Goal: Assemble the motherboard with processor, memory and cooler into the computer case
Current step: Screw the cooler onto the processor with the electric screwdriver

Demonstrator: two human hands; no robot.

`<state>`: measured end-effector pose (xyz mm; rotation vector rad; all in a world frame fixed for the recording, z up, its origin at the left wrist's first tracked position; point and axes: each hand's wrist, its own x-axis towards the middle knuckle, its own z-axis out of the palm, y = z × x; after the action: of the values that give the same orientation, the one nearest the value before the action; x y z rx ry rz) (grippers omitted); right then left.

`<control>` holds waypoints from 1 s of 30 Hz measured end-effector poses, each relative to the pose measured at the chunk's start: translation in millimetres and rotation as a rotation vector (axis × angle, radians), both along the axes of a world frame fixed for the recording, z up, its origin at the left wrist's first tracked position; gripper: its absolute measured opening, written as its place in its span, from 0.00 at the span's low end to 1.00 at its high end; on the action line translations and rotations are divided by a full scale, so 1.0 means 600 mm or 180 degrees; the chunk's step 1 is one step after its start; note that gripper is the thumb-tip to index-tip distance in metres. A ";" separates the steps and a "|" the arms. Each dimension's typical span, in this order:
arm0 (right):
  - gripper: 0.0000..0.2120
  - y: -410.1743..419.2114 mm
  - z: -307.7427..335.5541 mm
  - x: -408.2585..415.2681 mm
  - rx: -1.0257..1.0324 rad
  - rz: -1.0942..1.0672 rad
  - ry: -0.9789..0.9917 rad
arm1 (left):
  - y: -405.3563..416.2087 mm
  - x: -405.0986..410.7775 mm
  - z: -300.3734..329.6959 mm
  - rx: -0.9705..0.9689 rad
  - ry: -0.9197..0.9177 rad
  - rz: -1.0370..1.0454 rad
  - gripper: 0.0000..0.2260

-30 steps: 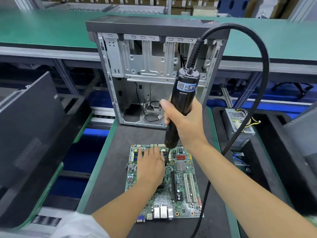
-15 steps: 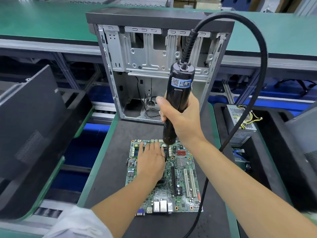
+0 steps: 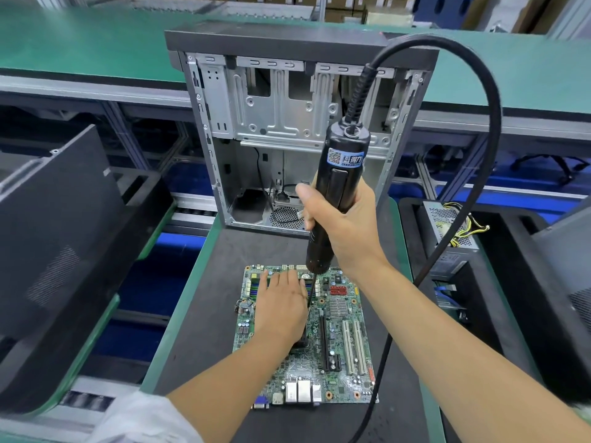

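Motherboard (image 3: 323,343): flat on black mat before open case (image 3: 297,129). Left hand (image 3: 281,302) pressing, fingers straight, together. Right hand (image 3: 343,225) wrapped round electric screwdriver (image 3: 335,199). Likely light, rigid, fragile; lift by edges.

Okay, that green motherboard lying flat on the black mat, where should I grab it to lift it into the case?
Probably by its two long bare side edges, coming from above with a hand on each side. The green motherboard lies flat on the black mat, and its face is crowded with slots and small parts, so edges are safest. First free both hands: the left hand rests on it, the right hand grips the black electric screwdriver.
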<state>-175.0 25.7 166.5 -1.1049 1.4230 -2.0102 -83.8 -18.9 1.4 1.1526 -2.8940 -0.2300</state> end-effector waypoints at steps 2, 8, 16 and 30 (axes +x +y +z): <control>0.14 0.000 0.000 -0.001 0.0002 -0.0007 0.0020 | -0.001 -0.001 -0.001 0.0008 -0.0006 0.0003 0.17; 0.16 -0.001 -0.001 0.000 -0.0034 -0.0038 -0.0024 | -0.002 -0.001 0.000 0.0015 -0.0006 -0.0006 0.17; 0.16 0.002 -0.001 0.000 -0.0057 -0.0077 -0.0054 | -0.002 0.000 0.001 0.0049 -0.0035 -0.0024 0.18; 0.18 0.008 0.001 0.000 -0.0079 -0.0124 0.0002 | -0.002 0.000 0.003 0.0046 -0.0042 -0.0002 0.18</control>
<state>-174.8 30.3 166.9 -1.0961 1.4343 -2.0599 -84.0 -19.9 3.4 1.1600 -2.9089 -0.2448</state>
